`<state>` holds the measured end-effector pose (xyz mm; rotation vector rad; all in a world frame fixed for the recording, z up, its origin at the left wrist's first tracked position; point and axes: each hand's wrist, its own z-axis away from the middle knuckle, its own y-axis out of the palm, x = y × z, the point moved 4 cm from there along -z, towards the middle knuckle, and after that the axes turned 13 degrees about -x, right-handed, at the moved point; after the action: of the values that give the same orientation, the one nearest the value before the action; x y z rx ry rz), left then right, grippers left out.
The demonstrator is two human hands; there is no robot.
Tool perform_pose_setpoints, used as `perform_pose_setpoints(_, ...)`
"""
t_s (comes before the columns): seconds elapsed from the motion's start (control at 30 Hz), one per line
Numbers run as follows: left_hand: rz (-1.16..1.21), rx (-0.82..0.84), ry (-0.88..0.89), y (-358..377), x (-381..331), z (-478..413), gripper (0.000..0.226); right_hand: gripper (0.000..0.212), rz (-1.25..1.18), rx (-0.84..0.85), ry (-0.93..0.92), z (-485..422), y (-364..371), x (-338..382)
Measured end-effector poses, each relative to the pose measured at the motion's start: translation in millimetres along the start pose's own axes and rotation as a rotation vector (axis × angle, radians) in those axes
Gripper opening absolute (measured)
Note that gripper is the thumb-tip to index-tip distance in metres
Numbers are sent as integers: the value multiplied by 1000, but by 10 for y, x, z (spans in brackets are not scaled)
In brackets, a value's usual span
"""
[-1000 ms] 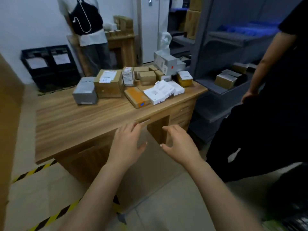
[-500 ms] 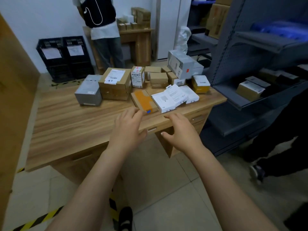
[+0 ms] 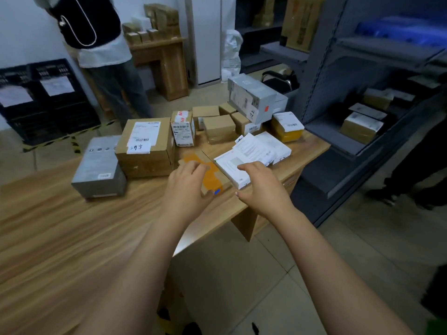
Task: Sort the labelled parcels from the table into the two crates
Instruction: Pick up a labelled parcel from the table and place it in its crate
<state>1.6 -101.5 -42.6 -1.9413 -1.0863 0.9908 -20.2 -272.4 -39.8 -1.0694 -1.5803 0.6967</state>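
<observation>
Head view. Both forearms reach forward over the near edge of the wooden table (image 3: 72, 238).

Left hand (image 3: 187, 187): fingers loosely spread, holding nothing, over the near end of a flat brown parcel (image 3: 210, 176) with orange tape. Contact cannot be told.

Right hand (image 3: 262, 189): fingers relaxed and apart, empty, over the near corner of a flat white parcel (image 3: 232, 165), which lies just right of the brown one. A second white parcel (image 3: 256, 147) lies partly on top of it.

Left of the hands: grey box (image 3: 99, 168) touching a large cardboard box (image 3: 145, 151) with a shipping label on top.

Farther back on the table: taped small box (image 3: 183, 129), red and white; cluster of small brown boxes (image 3: 219, 126); yellow parcel (image 3: 286, 129) at the right. A tilted grey-white box (image 3: 251, 100) rests on the cluster.

Far left, on the floor by the wall: two black crates (image 3: 43, 105) side by side, each with a white sheet on it. A second person (image 3: 96, 44) stands just right of them. Grey shelving (image 3: 362, 76) along the right.
</observation>
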Motion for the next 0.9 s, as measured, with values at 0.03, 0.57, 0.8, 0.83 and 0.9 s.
perform_pose_setpoints(0.03, 3, 10, 11, 51, 68, -84, 57, 64, -2, -3, 18, -80, 43, 0)
perform_pose_setpoints(0.57, -19, 222, -180, 1206, 813, -646, 67, 58, -68, 194, 53, -1109, 1141, -373)
perform_pose_setpoints(0.8, -10, 372, -381, 1755, 867, -624, 87, 66, -94, 361, -5, -1301, 1812, -780)
perform_pose_setpoints(0.83, -14, 391, -405, 1817, 867, -609, 89, 68, -87, 384, -29, -1324, 1875, -824)
perform_pose_setpoints(0.9, -23, 433, -442, 1941, 890, -551, 97, 70, -77, 419, -90, -1373, 1969, -872)
